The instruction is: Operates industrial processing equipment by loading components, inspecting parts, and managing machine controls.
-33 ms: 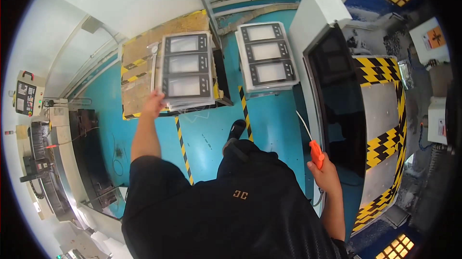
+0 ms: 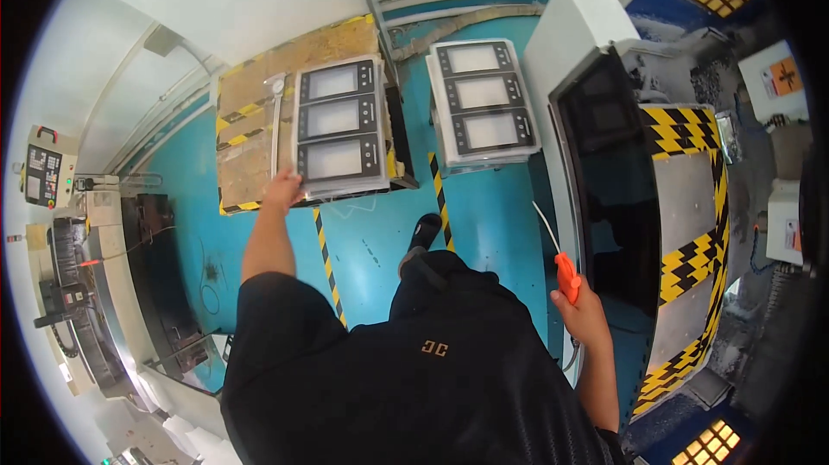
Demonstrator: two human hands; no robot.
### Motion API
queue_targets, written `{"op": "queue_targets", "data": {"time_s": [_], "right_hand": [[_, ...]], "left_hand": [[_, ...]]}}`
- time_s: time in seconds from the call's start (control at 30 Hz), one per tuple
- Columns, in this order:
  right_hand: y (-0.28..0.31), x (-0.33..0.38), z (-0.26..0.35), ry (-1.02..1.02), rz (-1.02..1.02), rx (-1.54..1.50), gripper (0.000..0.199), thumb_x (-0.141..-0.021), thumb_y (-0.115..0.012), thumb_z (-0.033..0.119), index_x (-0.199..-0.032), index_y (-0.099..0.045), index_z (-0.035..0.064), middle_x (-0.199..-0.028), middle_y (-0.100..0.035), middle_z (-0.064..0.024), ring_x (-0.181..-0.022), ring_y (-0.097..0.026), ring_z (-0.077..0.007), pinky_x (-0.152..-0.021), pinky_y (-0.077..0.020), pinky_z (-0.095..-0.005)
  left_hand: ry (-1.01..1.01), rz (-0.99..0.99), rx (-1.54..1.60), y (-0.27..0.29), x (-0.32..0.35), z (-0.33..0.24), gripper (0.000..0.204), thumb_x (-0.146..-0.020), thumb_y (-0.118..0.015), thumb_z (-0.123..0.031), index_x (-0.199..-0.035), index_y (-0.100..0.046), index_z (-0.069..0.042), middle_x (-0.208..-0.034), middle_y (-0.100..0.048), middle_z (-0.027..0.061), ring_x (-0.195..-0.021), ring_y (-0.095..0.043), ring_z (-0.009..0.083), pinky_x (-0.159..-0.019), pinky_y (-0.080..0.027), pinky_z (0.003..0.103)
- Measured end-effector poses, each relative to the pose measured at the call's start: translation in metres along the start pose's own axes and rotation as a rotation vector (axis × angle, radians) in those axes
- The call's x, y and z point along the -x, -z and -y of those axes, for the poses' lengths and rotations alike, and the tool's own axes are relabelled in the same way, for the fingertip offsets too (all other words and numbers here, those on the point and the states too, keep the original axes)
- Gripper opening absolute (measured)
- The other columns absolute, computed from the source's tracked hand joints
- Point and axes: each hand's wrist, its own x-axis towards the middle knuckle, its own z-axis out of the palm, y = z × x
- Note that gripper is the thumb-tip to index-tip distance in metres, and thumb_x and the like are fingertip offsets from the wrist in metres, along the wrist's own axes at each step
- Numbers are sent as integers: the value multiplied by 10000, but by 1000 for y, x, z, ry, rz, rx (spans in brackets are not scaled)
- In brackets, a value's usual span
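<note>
On the bench at the centre left lies a stack of clear sheets (image 2: pixel 338 139), the top sheet bearing three black-bordered windows. My left hand (image 2: pixel 281 190) is at the stack's near left corner, fingers closed on the edge of the top panel sheet; the fingertips are partly hidden. Just left of the stack is a long silver tool (image 2: pixel 276 124) with a wide far head; its near end reaches my left hand. My right hand (image 2: pixel 585 313), apart from the bench, grips an orange air blow gun (image 2: pixel 567 275) with a long thin nozzle pointing away from me.
A second stack of similar panels (image 2: pixel 484 102) stands on a support to the right of the bench (image 2: pixel 246 132). Farther right is a machine with a dark door (image 2: pixel 596 145) and striped yellow-black tape. A control panel (image 2: pixel 45 167) stands at far left. Striped tape lines (image 2: pixel 328 266) mark the blue floor.
My left hand has shifted slightly right against the stack's corner. The view has turned a little. My right hand holds the blow gun as before.
</note>
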Motion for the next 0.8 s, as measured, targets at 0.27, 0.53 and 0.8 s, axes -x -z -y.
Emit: {"op": "queue_targets", "data": {"time_s": [0.27, 0.53, 0.8], "right_hand": [[-6, -38, 144, 119, 116, 23, 434, -834, -665, 332, -1137, -532, 52, -948, -670, -165, -896, -652, -341, -771, -495, -406], [-9, -39, 195, 81, 284, 291, 433, -806, -682, 382, -1119, -577, 103, -901, -657, -168, -866, -628, -385, -748, -500, -438], [13, 36, 121, -303, 47, 263, 482, -846, -625, 450, -1111, -515, 63, -794, -650, -208, -772, -634, -414, -689, -487, -494]], "left_hand": [[150, 46, -762, -12, -20, -18, 482, -813, -677, -210, -1243, -517, -62, -964, -641, 153, -765, -648, 227, -639, -542, 339], [197, 507, -200, -166, -19, -26, 457, -755, -547, -27, -1203, -513, -107, -952, -564, 67, -783, -589, 169, -612, -496, 305], [307, 1020, -214, -395, 39, 18, 375, -776, -503, -3, -1136, -537, -101, -1062, -554, 85, -893, -565, 220, -745, -486, 391]]}}
